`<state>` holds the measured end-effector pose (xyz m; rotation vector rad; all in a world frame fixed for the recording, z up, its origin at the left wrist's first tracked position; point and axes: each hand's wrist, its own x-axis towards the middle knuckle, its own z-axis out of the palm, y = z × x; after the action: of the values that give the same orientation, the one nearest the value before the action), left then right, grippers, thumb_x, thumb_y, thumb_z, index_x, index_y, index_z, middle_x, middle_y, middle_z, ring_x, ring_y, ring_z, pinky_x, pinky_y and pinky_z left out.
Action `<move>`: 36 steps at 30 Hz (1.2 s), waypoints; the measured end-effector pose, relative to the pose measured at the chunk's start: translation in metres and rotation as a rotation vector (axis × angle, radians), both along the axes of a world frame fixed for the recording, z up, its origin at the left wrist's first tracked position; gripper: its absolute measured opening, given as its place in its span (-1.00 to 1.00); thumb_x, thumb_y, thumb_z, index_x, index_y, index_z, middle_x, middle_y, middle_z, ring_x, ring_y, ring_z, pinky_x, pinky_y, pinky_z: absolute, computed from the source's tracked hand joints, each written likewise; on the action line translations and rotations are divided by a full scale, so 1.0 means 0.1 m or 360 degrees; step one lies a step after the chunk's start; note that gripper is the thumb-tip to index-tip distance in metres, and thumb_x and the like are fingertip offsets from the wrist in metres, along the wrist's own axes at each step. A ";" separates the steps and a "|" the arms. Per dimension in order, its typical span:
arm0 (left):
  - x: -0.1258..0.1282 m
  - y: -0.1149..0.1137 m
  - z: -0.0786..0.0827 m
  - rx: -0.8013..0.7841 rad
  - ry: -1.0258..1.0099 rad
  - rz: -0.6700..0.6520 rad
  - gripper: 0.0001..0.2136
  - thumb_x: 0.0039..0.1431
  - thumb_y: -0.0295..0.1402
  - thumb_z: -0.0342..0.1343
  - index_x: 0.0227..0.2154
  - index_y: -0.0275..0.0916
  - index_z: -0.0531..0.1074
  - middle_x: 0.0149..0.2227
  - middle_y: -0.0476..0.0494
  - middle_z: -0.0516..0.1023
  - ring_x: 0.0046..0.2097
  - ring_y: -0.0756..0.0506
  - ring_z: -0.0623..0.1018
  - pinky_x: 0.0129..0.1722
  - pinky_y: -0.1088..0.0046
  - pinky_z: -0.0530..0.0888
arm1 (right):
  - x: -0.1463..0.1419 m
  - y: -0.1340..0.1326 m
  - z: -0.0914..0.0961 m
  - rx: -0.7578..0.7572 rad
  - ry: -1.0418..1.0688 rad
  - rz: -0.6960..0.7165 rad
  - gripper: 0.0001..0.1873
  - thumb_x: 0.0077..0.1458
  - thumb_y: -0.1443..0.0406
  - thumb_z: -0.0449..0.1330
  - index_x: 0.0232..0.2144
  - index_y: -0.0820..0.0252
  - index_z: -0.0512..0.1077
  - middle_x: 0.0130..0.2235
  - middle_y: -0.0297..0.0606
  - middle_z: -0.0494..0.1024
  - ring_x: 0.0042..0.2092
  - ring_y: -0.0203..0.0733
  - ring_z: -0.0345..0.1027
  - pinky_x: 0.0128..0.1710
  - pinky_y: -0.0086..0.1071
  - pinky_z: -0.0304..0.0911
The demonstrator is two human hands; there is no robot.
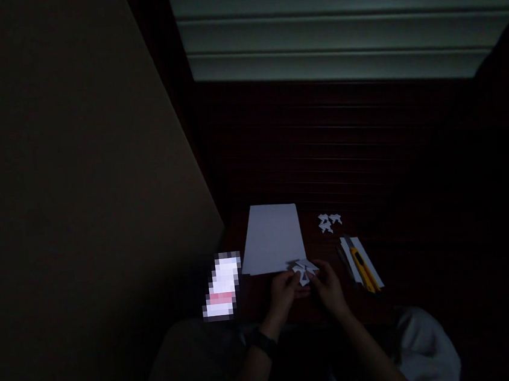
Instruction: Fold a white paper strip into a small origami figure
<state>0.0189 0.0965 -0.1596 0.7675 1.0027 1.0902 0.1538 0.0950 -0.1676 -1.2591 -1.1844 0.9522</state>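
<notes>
A small folded white paper piece point(303, 274) is held between both hands, just above the near edge of the dark table. My left hand point(286, 291) pinches its left side, with a dark band on that wrist. My right hand point(328, 287) grips its right side, thumb and fingers closed on the paper. Right behind the hands lies a white sheet or stack of paper point(273, 237). Several small folded paper pieces point(326, 225) rest together at the back right of the table. Fine folds are hard to make out in the dim light.
A yellow utility knife point(363, 269) lies on white paper strips point(371, 260) to the right, with a thin dark object point(346, 264) beside it. A lit, blurred-out phone-like screen point(223, 286) is at left. A wall point(94, 140) and slatted shutter point(333, 30) stand beyond.
</notes>
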 end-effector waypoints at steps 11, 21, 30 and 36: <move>-0.03 -0.02 0.05 0.0007 -0.0043 -0.0024 -0.67 -0.14 -0.19 0.22 -0.42 -0.39 0.42 -0.42 -0.23 0.54 -0.41 -0.16 0.56 -0.41 0.29 0.52 | 0.04 -0.06 0.03 -0.0082 0.0129 -0.0125 -0.66 -0.02 0.14 0.15 -0.20 0.17 0.31 -0.31 -0.24 0.45 -0.30 -0.16 0.33 -0.30 -0.35 0.22; 0.02 -0.02 0.01 0.0001 -0.0145 0.0063 -0.71 -0.19 -0.24 0.26 -0.46 -0.36 0.39 -0.37 -0.25 0.55 -0.35 -0.15 0.55 -0.32 0.24 0.52 | 0.00 -0.23 0.19 0.0216 -0.0396 -0.0113 -0.76 -0.02 0.15 0.16 -0.30 0.13 0.45 -0.27 -0.19 0.43 -0.18 -0.10 0.28 -0.15 -0.28 0.16; 0.02 -0.01 0.01 0.0018 -0.0089 0.0023 -0.69 -0.21 -0.22 0.27 -0.46 -0.39 0.43 -0.40 -0.25 0.55 -0.36 -0.15 0.54 -0.33 0.25 0.52 | 0.04 -0.18 0.20 0.0123 -0.0358 0.0092 -0.75 0.06 0.14 0.06 -0.39 0.12 0.46 -0.35 -0.19 0.47 -0.26 -0.10 0.31 -0.22 -0.31 0.17; -0.01 0.00 0.02 0.0022 0.0025 -0.0161 -0.68 -0.20 -0.21 0.26 -0.47 -0.41 0.47 -0.49 -0.16 0.51 -0.46 -0.11 0.54 -0.41 0.27 0.52 | 0.09 -0.13 0.16 0.0033 -0.0316 0.0150 -0.71 0.04 0.10 0.07 -0.45 0.16 0.45 -0.42 -0.25 0.47 -0.34 -0.14 0.31 -0.30 -0.39 0.17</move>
<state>0.0184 0.0967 -0.1577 0.8304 0.9600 1.0062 0.1625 0.0820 -0.1519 -1.3134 -1.4158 0.8959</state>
